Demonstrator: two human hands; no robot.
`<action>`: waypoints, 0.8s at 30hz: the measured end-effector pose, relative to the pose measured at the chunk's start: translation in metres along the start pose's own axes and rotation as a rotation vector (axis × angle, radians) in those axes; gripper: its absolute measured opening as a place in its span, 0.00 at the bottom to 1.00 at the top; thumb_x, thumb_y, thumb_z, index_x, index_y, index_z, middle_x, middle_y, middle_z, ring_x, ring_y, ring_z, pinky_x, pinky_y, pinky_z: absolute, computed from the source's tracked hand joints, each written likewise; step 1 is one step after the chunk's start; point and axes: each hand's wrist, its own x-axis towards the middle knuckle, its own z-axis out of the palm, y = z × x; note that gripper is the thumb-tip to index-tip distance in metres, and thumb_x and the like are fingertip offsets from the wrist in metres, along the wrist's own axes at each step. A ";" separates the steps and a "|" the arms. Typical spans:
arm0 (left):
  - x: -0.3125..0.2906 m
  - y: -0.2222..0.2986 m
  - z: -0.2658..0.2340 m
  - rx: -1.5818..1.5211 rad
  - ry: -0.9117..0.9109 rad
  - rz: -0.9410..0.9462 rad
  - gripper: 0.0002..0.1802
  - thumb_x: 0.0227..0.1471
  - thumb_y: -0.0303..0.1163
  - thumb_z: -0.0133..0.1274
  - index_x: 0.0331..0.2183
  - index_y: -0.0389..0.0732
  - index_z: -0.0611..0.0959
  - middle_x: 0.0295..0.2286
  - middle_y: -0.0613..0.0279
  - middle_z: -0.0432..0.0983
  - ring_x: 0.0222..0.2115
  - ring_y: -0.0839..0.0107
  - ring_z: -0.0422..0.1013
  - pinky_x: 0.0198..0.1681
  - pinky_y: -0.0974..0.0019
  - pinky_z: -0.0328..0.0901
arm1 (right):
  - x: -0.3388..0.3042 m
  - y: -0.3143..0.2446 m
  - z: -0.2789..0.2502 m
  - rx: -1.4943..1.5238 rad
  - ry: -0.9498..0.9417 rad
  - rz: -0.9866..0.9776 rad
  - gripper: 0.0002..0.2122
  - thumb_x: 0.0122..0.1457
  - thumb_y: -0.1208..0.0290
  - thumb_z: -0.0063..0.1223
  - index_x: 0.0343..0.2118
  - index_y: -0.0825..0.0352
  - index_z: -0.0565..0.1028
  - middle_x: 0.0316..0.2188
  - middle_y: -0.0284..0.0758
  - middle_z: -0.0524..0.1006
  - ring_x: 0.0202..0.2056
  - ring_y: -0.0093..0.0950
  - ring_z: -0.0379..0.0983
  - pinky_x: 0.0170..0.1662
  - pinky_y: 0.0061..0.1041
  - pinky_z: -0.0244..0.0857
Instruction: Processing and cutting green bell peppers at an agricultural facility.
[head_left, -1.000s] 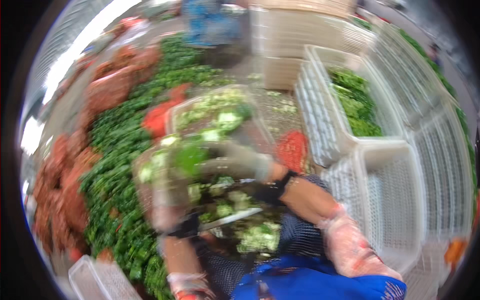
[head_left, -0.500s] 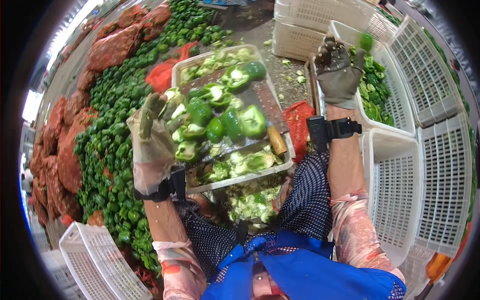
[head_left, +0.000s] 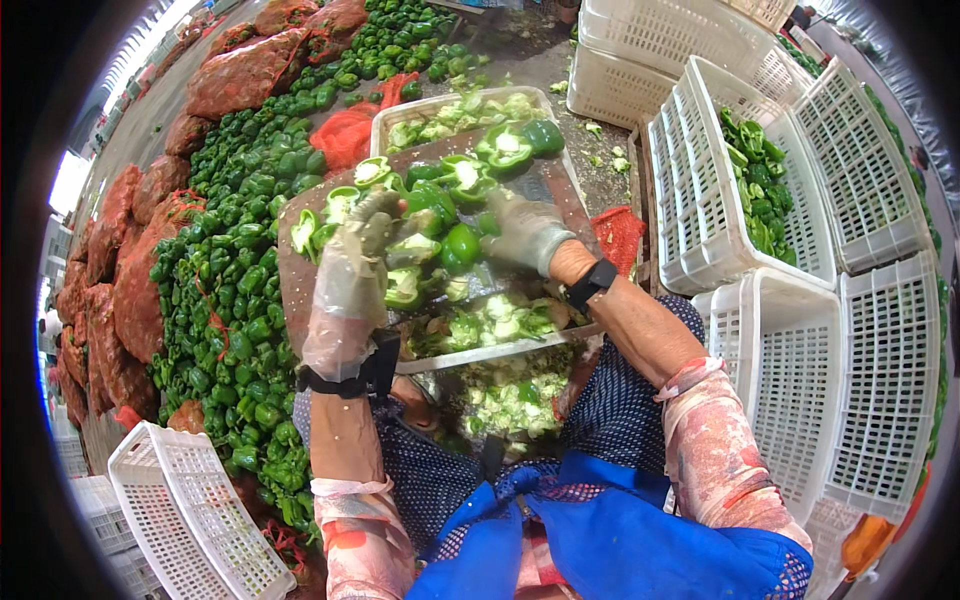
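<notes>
Halved and whole green peppers [head_left: 461, 247] lie on a brown board [head_left: 310, 262] set across a white tray [head_left: 470, 357]. My left hand [head_left: 352, 275], in a pale glove, is over the board's left part, its fingers curled among the cut peppers. Whatever lies inside them is hard to make out. From the right, my right hand [head_left: 527, 232] reaches over the board, gloved and blurred, its fingertips beside the peppers in the middle. Pale pepper cores and scraps [head_left: 495, 322] fill the tray's near end.
A long heap of green peppers [head_left: 240, 330] and red mesh sacks [head_left: 120, 310] line the left. White crates [head_left: 700, 190] stand on the right, one holding cut peppers [head_left: 757, 180]. Another white crate [head_left: 195, 510] leans at lower left. Scraps lie between my legs.
My right hand has come from above the crate at right, where a green pepper piece was in the air, back to the board. My left hand has shifted right, over the cut peppers.
</notes>
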 end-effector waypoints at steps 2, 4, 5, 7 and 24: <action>-0.003 0.000 -0.008 0.169 0.010 -0.005 0.28 0.60 0.42 0.47 0.51 0.27 0.69 0.45 0.49 0.71 0.47 0.61 0.71 0.42 0.65 0.72 | 0.006 0.000 -0.006 0.239 -0.058 0.128 0.34 0.52 0.60 0.57 0.60 0.63 0.56 0.39 0.44 0.76 0.36 0.34 0.76 0.40 0.35 0.71; -0.003 -0.001 -0.009 0.134 -0.001 -0.006 0.29 0.60 0.43 0.47 0.52 0.28 0.68 0.46 0.49 0.70 0.47 0.61 0.70 0.43 0.65 0.72 | 0.006 0.015 -0.012 0.598 0.056 0.103 0.34 0.51 0.60 0.58 0.60 0.64 0.58 0.45 0.46 0.73 0.43 0.36 0.74 0.43 0.32 0.71; -0.002 -0.003 -0.006 0.097 -0.013 -0.018 0.29 0.60 0.43 0.48 0.53 0.29 0.67 0.48 0.49 0.69 0.47 0.61 0.70 0.43 0.66 0.71 | 0.002 0.020 -0.019 0.666 0.116 0.038 0.33 0.51 0.58 0.57 0.59 0.65 0.59 0.49 0.48 0.71 0.46 0.37 0.73 0.46 0.31 0.70; -0.001 -0.007 0.009 0.097 0.017 -0.055 0.31 0.60 0.43 0.48 0.55 0.30 0.65 0.49 0.48 0.68 0.48 0.61 0.70 0.44 0.66 0.71 | -0.009 0.016 -0.021 0.839 0.234 0.001 0.36 0.52 0.55 0.59 0.59 0.71 0.59 0.49 0.54 0.71 0.50 0.43 0.70 0.54 0.34 0.63; 0.001 -0.031 0.024 0.425 -0.069 0.243 0.39 0.49 0.55 0.55 0.56 0.44 0.65 0.49 0.59 0.69 0.44 0.64 0.69 0.46 0.60 0.67 | -0.053 -0.022 -0.023 1.131 0.106 -0.413 0.18 0.61 0.63 0.51 0.50 0.68 0.70 0.35 0.34 0.76 0.31 0.20 0.73 0.33 0.19 0.68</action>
